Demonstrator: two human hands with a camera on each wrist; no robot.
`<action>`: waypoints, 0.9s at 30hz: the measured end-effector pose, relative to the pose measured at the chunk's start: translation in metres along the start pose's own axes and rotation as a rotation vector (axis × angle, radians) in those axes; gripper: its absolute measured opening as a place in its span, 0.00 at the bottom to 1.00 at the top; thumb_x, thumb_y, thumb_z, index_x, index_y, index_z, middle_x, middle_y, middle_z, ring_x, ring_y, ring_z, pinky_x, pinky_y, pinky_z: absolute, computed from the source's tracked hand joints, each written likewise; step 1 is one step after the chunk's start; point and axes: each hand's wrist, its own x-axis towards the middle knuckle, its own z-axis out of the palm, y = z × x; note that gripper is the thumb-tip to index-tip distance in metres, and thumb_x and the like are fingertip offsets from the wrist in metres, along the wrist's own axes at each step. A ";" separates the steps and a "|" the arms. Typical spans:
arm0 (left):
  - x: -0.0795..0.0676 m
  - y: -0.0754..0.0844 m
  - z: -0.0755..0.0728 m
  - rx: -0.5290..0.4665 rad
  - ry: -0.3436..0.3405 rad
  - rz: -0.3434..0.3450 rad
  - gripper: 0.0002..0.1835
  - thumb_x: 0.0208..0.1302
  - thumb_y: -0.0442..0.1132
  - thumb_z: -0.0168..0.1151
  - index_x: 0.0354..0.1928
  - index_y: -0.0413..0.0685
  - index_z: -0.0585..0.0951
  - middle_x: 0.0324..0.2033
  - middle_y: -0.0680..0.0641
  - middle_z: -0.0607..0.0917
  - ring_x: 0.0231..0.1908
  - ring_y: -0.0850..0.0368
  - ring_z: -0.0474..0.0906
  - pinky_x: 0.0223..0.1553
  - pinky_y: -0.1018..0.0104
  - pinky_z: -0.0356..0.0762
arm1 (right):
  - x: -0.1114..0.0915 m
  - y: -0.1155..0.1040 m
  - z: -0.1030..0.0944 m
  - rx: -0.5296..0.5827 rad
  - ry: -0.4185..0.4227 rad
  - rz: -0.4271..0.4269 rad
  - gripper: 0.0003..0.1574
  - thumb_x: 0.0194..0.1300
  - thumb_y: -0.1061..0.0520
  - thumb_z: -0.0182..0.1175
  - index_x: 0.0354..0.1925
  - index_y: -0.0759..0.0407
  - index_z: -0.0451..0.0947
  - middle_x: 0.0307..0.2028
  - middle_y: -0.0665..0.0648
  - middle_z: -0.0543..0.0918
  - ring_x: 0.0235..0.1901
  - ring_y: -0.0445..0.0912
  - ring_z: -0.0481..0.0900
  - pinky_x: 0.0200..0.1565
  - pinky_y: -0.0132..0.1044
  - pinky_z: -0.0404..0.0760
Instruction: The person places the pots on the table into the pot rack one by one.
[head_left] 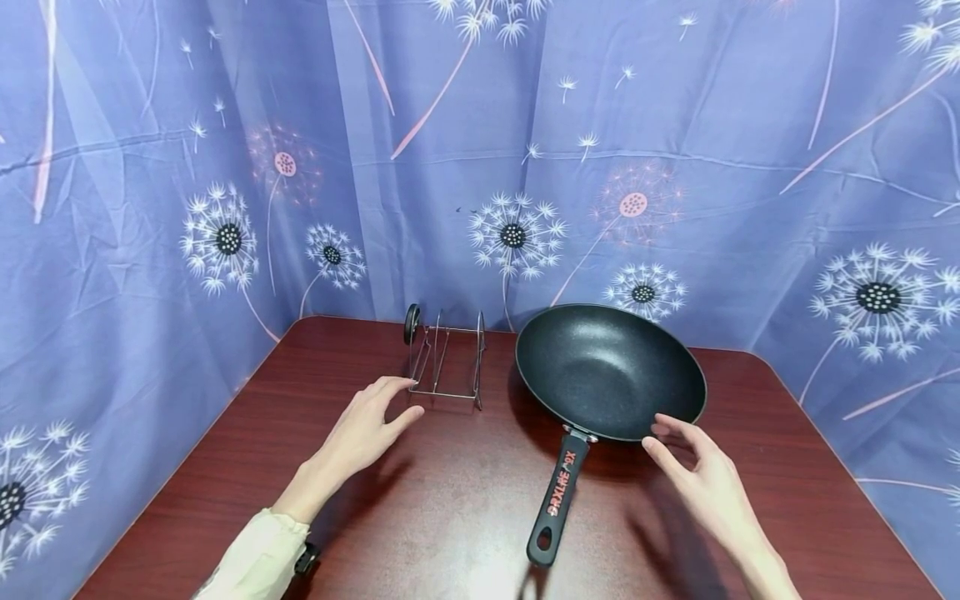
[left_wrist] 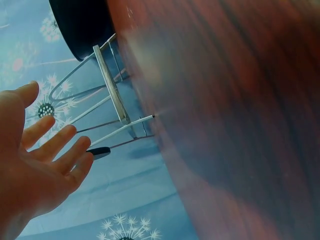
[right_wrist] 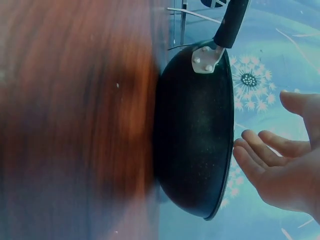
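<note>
A black frying pan with a deep, rounded bowl sits upright on the table, its handle with red lettering angled toward the front. Just off its right front rim is my right hand, fingers loosely bent and holding nothing. The right wrist view shows the fingertips close to the pan's rim; whether they touch it I cannot tell. Left of the pan stands a metal wire rack with a black round piece on its left end. My left hand is by the rack's near left corner, fingers extended, grasping nothing.
Everything stands on a dark red-brown wooden table with rounded far corners. A blue curtain with a dandelion print hangs behind the table and along its sides. A dark band shows at the left sleeve's cuff.
</note>
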 end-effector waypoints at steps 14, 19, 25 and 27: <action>0.003 0.015 0.010 -0.093 -0.064 -0.042 0.26 0.69 0.58 0.59 0.63 0.54 0.77 0.59 0.53 0.80 0.61 0.49 0.75 0.62 0.48 0.71 | -0.008 -0.008 0.003 0.021 -0.029 0.072 0.23 0.71 0.47 0.60 0.61 0.52 0.77 0.46 0.53 0.85 0.39 0.25 0.79 0.41 0.18 0.75; 0.004 0.019 0.015 -0.134 -0.088 -0.037 0.25 0.69 0.58 0.59 0.62 0.56 0.77 0.57 0.53 0.81 0.59 0.51 0.77 0.61 0.49 0.72 | -0.011 -0.011 0.003 0.037 -0.069 0.104 0.24 0.72 0.45 0.59 0.61 0.52 0.77 0.47 0.53 0.85 0.40 0.26 0.80 0.41 0.19 0.76; 0.005 0.025 0.022 -0.196 -0.115 -0.051 0.24 0.68 0.55 0.61 0.61 0.54 0.78 0.55 0.53 0.82 0.58 0.55 0.78 0.58 0.53 0.75 | -0.014 -0.011 0.004 0.102 -0.122 0.154 0.25 0.72 0.43 0.58 0.61 0.53 0.77 0.47 0.50 0.87 0.42 0.27 0.82 0.43 0.21 0.78; 0.005 0.028 0.024 -0.209 -0.121 -0.058 0.23 0.68 0.55 0.61 0.61 0.53 0.78 0.55 0.54 0.82 0.59 0.56 0.77 0.59 0.54 0.75 | -0.015 -0.012 0.005 0.157 -0.144 0.175 0.26 0.72 0.44 0.58 0.61 0.54 0.77 0.46 0.48 0.87 0.42 0.30 0.83 0.44 0.24 0.80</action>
